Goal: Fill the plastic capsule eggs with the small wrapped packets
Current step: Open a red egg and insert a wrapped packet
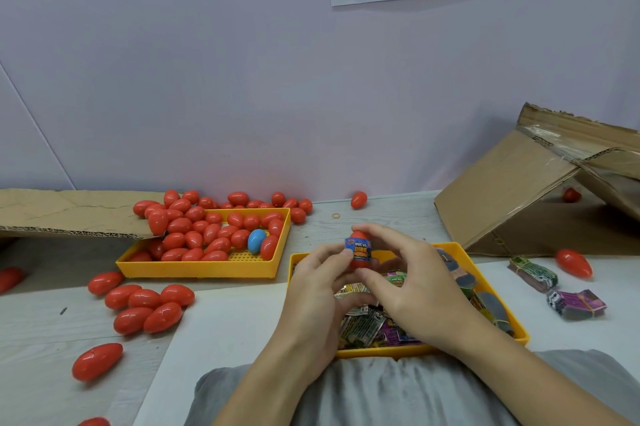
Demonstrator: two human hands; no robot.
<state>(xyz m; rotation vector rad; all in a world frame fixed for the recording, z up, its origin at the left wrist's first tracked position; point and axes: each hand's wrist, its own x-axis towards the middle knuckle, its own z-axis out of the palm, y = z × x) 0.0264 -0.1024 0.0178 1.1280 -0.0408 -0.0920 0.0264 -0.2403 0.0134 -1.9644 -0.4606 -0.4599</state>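
Head view: my left hand [320, 282] and right hand [408, 273] both pinch a red capsule egg [359, 254], raised over the packet tray [485, 282] near the tabletop's front edge. Light, slick shell; I'd grip either side of the seam. The blue packet [358, 248] reads "DINO".

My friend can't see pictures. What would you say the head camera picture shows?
Two hands, left hand and right hand, hold a red egg with a blue packet against it, above a yellow tray of packets. To the left, another yellow tray holds many red eggs and one blue egg.
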